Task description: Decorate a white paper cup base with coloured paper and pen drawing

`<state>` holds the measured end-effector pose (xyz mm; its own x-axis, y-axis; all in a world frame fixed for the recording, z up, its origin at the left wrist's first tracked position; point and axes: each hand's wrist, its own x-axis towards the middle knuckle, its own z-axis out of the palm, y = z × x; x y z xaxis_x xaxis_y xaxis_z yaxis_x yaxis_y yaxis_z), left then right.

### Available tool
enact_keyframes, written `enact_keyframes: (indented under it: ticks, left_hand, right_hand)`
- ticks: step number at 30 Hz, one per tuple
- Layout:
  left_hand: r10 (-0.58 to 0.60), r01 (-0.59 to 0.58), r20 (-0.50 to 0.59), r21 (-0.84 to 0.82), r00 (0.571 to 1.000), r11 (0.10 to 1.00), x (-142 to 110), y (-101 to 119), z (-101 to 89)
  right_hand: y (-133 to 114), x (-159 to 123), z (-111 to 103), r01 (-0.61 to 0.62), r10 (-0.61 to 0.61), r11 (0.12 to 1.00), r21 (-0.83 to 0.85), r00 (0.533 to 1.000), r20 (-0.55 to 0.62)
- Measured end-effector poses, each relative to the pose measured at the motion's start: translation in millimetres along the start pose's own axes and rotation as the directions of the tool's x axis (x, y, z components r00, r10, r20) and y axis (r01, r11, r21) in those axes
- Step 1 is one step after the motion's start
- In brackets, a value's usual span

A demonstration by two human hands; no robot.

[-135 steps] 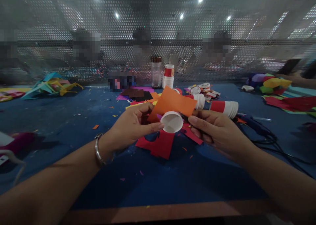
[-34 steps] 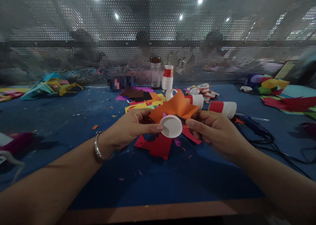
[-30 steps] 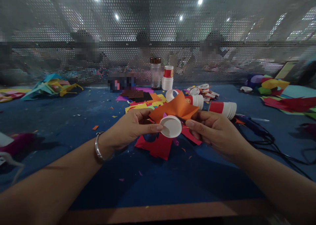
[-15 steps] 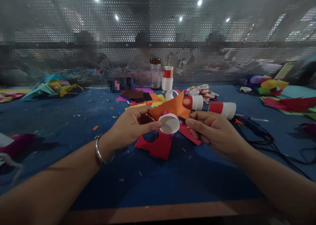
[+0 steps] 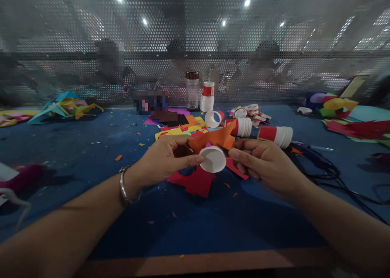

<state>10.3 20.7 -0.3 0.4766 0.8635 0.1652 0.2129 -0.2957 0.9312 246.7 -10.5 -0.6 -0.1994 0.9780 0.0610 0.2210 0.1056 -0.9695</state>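
Thumb and fingers pinched, my left hand has the white cup and orange paper, mouth towards me; my right hand curls closed round a mostly hidden dark tool; forearms slant inward above the blue table.

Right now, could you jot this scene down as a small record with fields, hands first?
Left hand: pinching white paper cup and orange paper
Right hand: holding slim dark tool, mostly hidden, at the orange paper
Left wrist: silver bracelet
Below hands: cut red paper on blue tabletop
Behind: standing cup stack beside clear bottle, brown lid
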Motion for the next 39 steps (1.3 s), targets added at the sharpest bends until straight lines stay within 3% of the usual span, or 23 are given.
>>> enact_keyframes:
  ticks: [5,12,16,24,32,39]
  left_hand:
    - [-0.009,0.009,0.021,-0.028,1.000,1.000,0.1,0.4,0.0]
    - [-0.021,0.029,0.038,-0.204,0.999,0.979,2.0,0.6,1.2]
    - [-0.077,0.100,0.089,-0.290,0.993,0.952,1.4,-3.1,-0.4]
    - [-0.080,0.117,0.138,-0.292,0.987,0.949,1.2,-0.6,-0.1]
    - [-0.052,0.074,0.077,-0.307,0.996,0.949,0.7,-3.9,0.3]
    - [-0.012,0.018,0.033,-0.194,0.999,0.981,0.9,-6.8,-2.0]
  right_hand:
    - [-3.3,-1.0,0.0,0.023,-0.023,0.999,-0.035,1.000,-0.003]
    - [-3.8,-1.6,-1.7,0.038,-0.037,0.997,-0.072,0.999,0.015]
    - [-2.4,-1.6,-2.0,0.041,-0.040,0.997,-0.065,0.999,0.012]
    - [-1.9,-2.4,-1.5,0.034,-0.033,0.998,-0.050,0.999,0.017]
    - [-1.8,-1.0,-1.6,0.092,-0.091,0.995,-0.045,0.995,0.030]
    - [-2.3,-0.1,-2.7,0.092,-0.090,0.995,-0.043,0.995,0.049]
